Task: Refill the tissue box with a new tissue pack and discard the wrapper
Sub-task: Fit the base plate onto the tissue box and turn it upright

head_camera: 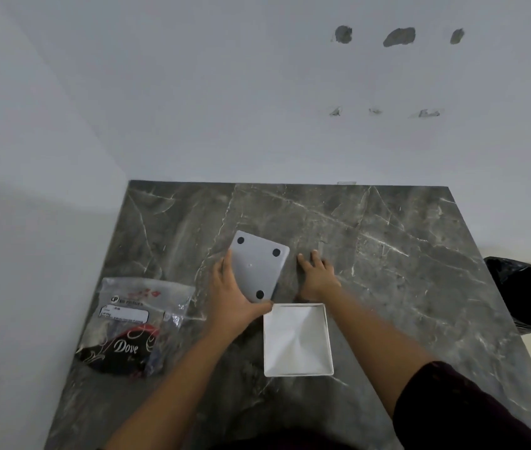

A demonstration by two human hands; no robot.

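A grey square base panel (259, 266) with three black rubber feet showing is in my left hand (230, 297), which grips its left and lower edges and holds it tilted above the counter. Just below it, the white tissue box shell (297, 340) lies on the counter with its open side up. My right hand (317, 274) hovers beside the panel's right edge, fingers spread, holding nothing. A clear plastic tissue wrapper (134, 323) with a "Dove" label in black and red lies at the left. Whether tissues remain inside it is unclear.
The dark grey marble counter (387, 254) meets a white wall at the back and left. A black bin with a black liner (523, 293) stands on the floor past the counter's right edge.
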